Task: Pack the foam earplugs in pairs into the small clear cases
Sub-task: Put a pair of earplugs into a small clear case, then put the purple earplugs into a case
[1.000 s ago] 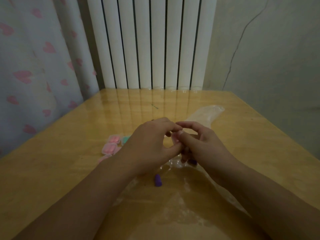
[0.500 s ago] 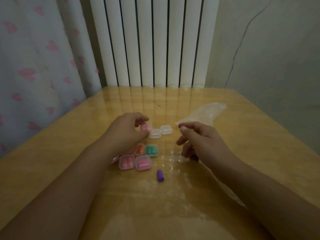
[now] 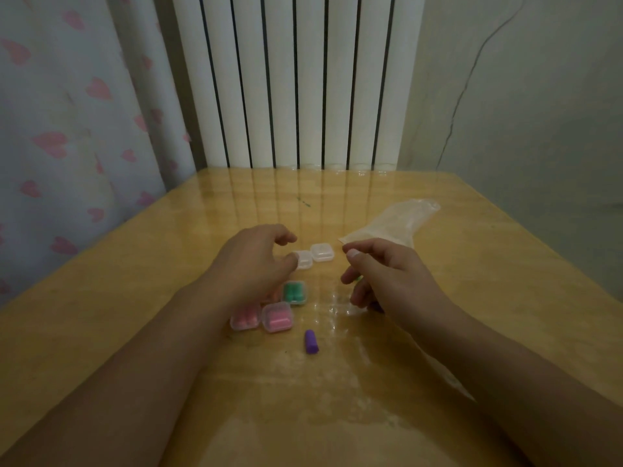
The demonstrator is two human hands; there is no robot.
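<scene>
One purple earplug (image 3: 311,341) lies lengthwise toward the radiator; both hands' fingers loosely curled, grasping nothing.

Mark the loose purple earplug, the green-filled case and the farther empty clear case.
loose purple earplug (image 3: 311,341), head view, middle of its side.
green-filled case (image 3: 294,292), head view, centre of its lid.
farther empty clear case (image 3: 322,252), head view, centre of its lid.

Left hand (image 3: 251,261) and right hand (image 3: 387,274) hover apart, fingers curled.
</scene>
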